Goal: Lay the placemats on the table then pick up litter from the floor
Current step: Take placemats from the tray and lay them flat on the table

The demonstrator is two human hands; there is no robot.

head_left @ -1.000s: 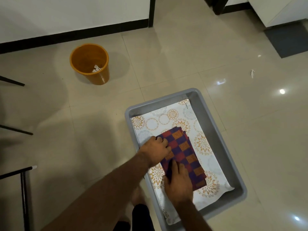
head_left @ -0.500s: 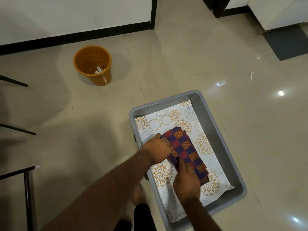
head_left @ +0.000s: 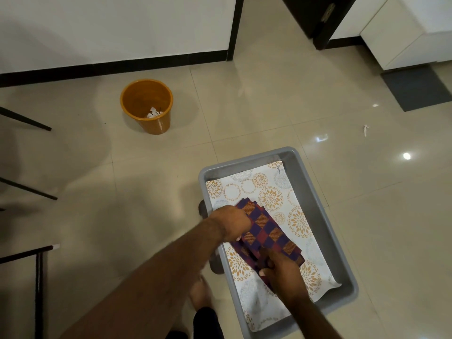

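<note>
Head view: checkered purple-orange placemats (head_left: 266,231), folded, in grey tray (head_left: 325,216); left hand (head_left: 232,226), right hand (head_left: 281,270) now clamp their edges, previously pressing flat.

A home interior, probably a dining area beside a kitchen.

Glossy beige floor tiles (head_left: 244,106) meet white walls with black skirting (head_left: 146,66); an orange plastic wastebasket (head_left: 147,105), thin black furniture legs (head_left: 25,119), white cabinets (head_left: 403,37) and a dark grey floor mat (head_left: 415,88) suggest a household.
</note>
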